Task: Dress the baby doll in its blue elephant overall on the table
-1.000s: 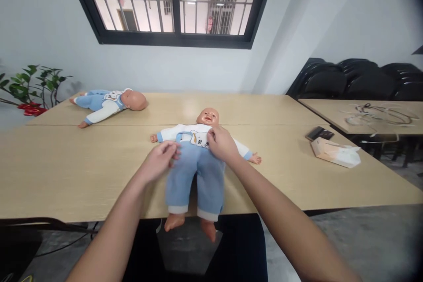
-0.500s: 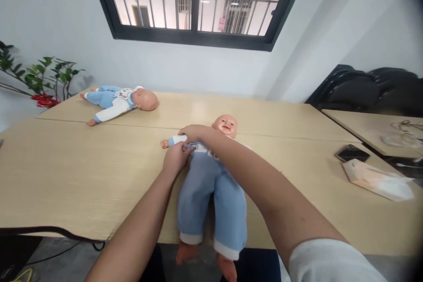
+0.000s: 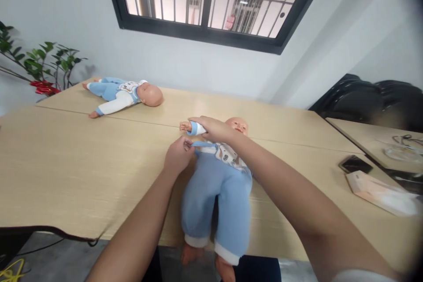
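A baby doll (image 3: 216, 185) in blue trousers and a white printed top with blue trim lies on its back before me, feet over the table's near edge. My left hand (image 3: 179, 154) pinches the blue edge (image 3: 203, 144) of the top and draws it out taut to the left of the doll's waist. Over the doll's chest reaches my right hand (image 3: 213, 128), its fingers round the white sleeve (image 3: 198, 128) near the blue cuff. The doll's small hand pokes out beyond that cuff. My right forearm hides part of the chest and the lower face.
A second doll (image 3: 122, 94) in similar clothes lies at the back left of the table (image 3: 99, 172). To the right are a black phone-like object (image 3: 355, 164) and a tissue pack (image 3: 380, 191). A plant (image 3: 42, 61) stands at far left, black chairs (image 3: 363, 97) at far right.
My left hand has pulled the blue edge of the top outward, away from the doll's body. My right hand has shifted right and up along with the doll's arm. The view has tilted slightly.
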### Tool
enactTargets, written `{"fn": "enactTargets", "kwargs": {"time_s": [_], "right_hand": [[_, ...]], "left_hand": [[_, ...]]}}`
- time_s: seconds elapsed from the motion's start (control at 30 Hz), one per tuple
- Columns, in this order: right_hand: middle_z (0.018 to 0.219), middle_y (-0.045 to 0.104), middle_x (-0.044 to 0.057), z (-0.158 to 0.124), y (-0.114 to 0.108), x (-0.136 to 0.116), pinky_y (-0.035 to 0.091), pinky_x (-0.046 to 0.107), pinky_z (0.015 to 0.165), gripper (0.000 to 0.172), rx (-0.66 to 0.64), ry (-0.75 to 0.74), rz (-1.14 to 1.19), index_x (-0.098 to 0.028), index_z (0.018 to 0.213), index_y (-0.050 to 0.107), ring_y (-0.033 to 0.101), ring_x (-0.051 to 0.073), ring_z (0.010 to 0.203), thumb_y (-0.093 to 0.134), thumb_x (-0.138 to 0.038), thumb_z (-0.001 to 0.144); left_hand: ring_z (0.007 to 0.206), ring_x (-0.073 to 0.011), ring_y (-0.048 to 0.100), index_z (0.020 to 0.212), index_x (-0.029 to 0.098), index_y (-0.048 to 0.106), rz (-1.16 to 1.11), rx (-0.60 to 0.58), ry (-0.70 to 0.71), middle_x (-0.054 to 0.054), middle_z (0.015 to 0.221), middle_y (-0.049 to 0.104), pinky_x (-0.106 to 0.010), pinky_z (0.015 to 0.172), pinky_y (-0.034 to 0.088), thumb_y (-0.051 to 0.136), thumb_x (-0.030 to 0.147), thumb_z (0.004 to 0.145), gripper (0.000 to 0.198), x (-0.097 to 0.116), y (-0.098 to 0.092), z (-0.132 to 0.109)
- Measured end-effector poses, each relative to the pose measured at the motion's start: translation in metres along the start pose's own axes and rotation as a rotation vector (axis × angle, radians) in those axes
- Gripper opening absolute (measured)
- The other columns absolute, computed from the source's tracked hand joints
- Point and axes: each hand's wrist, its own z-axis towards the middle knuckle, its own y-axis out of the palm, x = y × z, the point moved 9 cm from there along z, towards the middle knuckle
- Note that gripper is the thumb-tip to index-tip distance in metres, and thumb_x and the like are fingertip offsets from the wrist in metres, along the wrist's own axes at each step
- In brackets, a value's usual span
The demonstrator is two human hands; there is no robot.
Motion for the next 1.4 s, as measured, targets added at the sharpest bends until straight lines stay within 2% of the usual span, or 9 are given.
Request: {"fn": "enactTargets", "kwargs": {"time_s": [0.17, 0.4, 0.5, 0.67, 0.93, 1.1, 1.27, 1.33, 1.4], "right_hand": [[0.113, 0.067, 0.01, -0.01, 0.001, -0.002, 0.041, 0.031, 0.086, 0.028, 0.004, -0.032, -0.157, -0.02, 0.117, 0.065, 0.06, 0.025, 0.106, 0.064, -0.018, 0.089], [0.115, 0.067, 0.009, -0.02, 0.009, 0.014, 0.042, 0.029, 0.084, 0.026, 0.023, -0.021, -0.16, -0.021, 0.115, 0.065, 0.059, 0.022, 0.109, 0.058, -0.012, 0.091], [0.111, 0.068, 0.009, -0.021, 0.011, 0.014, 0.044, 0.03, 0.087, 0.029, 0.008, -0.104, -0.069, -0.019, 0.114, 0.067, 0.061, 0.022, 0.105, 0.056, -0.009, 0.089], [0.112, 0.07, 0.012, -0.022, 0.014, 0.01, 0.047, 0.033, 0.092, 0.028, -0.016, -0.167, 0.032, -0.016, 0.113, 0.07, 0.062, 0.023, 0.106, 0.056, -0.011, 0.089], [0.116, 0.071, 0.011, -0.018, 0.025, -0.001, 0.047, 0.037, 0.096, 0.032, -0.116, -0.148, -0.076, -0.02, 0.117, 0.072, 0.065, 0.024, 0.108, 0.053, -0.01, 0.092], [0.116, 0.071, 0.012, -0.018, 0.027, -0.018, 0.048, 0.036, 0.098, 0.035, -0.123, -0.204, 0.045, -0.019, 0.117, 0.071, 0.065, 0.023, 0.108, 0.052, -0.007, 0.089], [0.119, 0.068, 0.012, -0.024, 0.029, -0.015, 0.048, 0.035, 0.094, 0.045, -0.11, -0.028, 0.166, -0.017, 0.121, 0.064, 0.063, 0.022, 0.107, 0.053, -0.005, 0.08], [0.116, 0.066, 0.011, -0.022, 0.02, -0.009, 0.046, 0.035, 0.095, 0.035, -0.003, 0.092, 0.213, -0.016, 0.116, 0.064, 0.06, 0.022, 0.108, 0.05, -0.011, 0.084], [0.101, 0.064, 0.008, -0.018, 0.015, -0.004, 0.045, 0.034, 0.092, 0.022, 0.05, 0.194, 0.255, -0.017, 0.098, 0.065, 0.057, 0.021, 0.1, 0.044, -0.023, 0.095]], "left_hand": [[0.069, -0.0148, 0.058, 0.093, 0.022, 0.065, -0.007, 0.094, 0.092, 0.001, 0.087, 0.07, -0.027, 0.069, 0.042, 0.065, 0.029, 0.084, 0.012, 0.012, -0.011, -0.002], [0.06, -0.0137, 0.052, 0.092, 0.022, 0.065, -0.127, 0.244, 0.086, 0.005, 0.066, 0.057, -0.025, 0.061, 0.04, 0.065, 0.037, 0.086, 0.016, 0.007, -0.021, -0.005], [0.054, -0.0133, 0.051, 0.093, 0.022, 0.065, -0.235, 0.238, 0.068, 0.007, 0.058, 0.052, -0.024, 0.057, 0.04, 0.065, 0.041, 0.087, 0.019, 0.001, -0.017, -0.002], [0.053, -0.0149, 0.06, 0.098, 0.021, 0.064, -0.407, 0.214, -0.038, 0.005, 0.061, 0.062, -0.025, 0.053, 0.045, 0.064, 0.044, 0.087, 0.026, -0.017, -0.008, 0.006], [0.05, -0.0116, 0.051, 0.09, 0.021, 0.063, -0.481, 0.214, 0.045, 0.007, 0.056, 0.054, -0.021, 0.049, 0.037, 0.068, 0.049, 0.086, 0.029, -0.012, -0.005, 0.007], [0.056, -0.0125, 0.051, 0.093, 0.02, 0.065, -0.42, 0.181, 0.052, 0.005, 0.062, 0.056, -0.023, 0.054, 0.039, 0.066, 0.05, 0.086, 0.03, -0.025, 0.0, 0.019], [0.063, -0.0135, 0.054, 0.09, 0.02, 0.067, -0.376, 0.154, 0.072, 0.001, 0.073, 0.064, -0.024, 0.059, 0.04, 0.067, 0.05, 0.084, 0.031, -0.026, 0.001, 0.025], [0.06, -0.0132, 0.051, 0.089, 0.02, 0.067, -0.336, 0.164, 0.079, 0.002, 0.07, 0.062, -0.024, 0.057, 0.038, 0.066, 0.05, 0.085, 0.031, -0.021, -0.001, 0.024], [0.058, -0.0133, 0.05, 0.088, 0.02, 0.067, -0.298, 0.182, 0.078, 0.003, 0.066, 0.059, -0.025, 0.055, 0.037, 0.066, 0.049, 0.085, 0.028, -0.017, -0.003, 0.022]]}}
